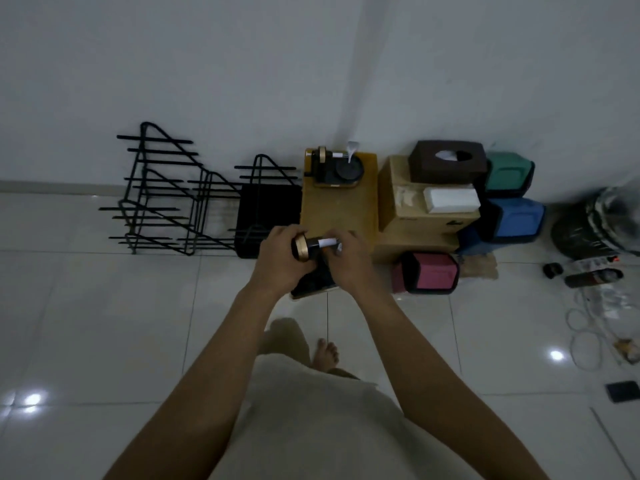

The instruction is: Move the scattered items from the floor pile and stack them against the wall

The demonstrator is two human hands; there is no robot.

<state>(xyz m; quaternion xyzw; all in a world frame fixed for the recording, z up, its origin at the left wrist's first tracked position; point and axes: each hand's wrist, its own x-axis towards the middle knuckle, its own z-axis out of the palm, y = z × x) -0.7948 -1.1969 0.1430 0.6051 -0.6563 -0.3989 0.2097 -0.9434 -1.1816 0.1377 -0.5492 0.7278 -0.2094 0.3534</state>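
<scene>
Left hand [280, 258] curled round a small black cylinder with a gold-rimmed end cap [304, 249], held lying sideways above the white tiled floor [138, 323]. Right hand [349, 258] pinching the cylinder's other end, where a white label and a silvery tip show between the fingers [334, 237]. Just below both hands, partly hidden, a dark object on a pale wooden base [313, 284].

Beyond the hands, against the white wall [242, 81]: a tan wooden board [341, 206] carrying a like black-and-gold device on a wooden base [334, 168]. Left of it, touching, a black mesh basket [266, 216], then black wire racks [166, 195] leaning together. Right of the board, stacked cardboard boxes [408, 216] topped by a dark brown tissue box [446, 161] and a white tissue pack [450, 199]. Beside these, a green bin [509, 174] over a blue bin [516, 220]; a pink bin [429, 271] on the floor in front.

Far right: a dark bag [595, 223], a dark bottle lying flat [594, 277], white coiled cables [585, 327], a small black square [623, 391].
</scene>
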